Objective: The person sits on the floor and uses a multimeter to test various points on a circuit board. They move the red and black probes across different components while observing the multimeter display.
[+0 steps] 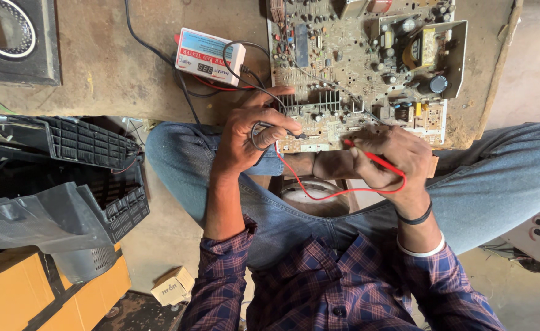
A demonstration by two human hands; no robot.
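Board (368,61) on the bench is mid-probing: black probe (285,130) pinched in left hand (245,138), red probe (368,156) clamped in right hand (392,159), steady tip contact probably needed next.

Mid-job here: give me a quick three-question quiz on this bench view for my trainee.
1. True or false: the left hand holds the black probe.
2. Which colour is the probe in the right hand? A) red B) yellow C) green
3. Fill in: both probe tips rest on the near edge of the ____.

Key:
1. True.
2. A: the red probe, its red lead looping below the hands.
3. Circuit board; the white tester lies to its left on the bench.
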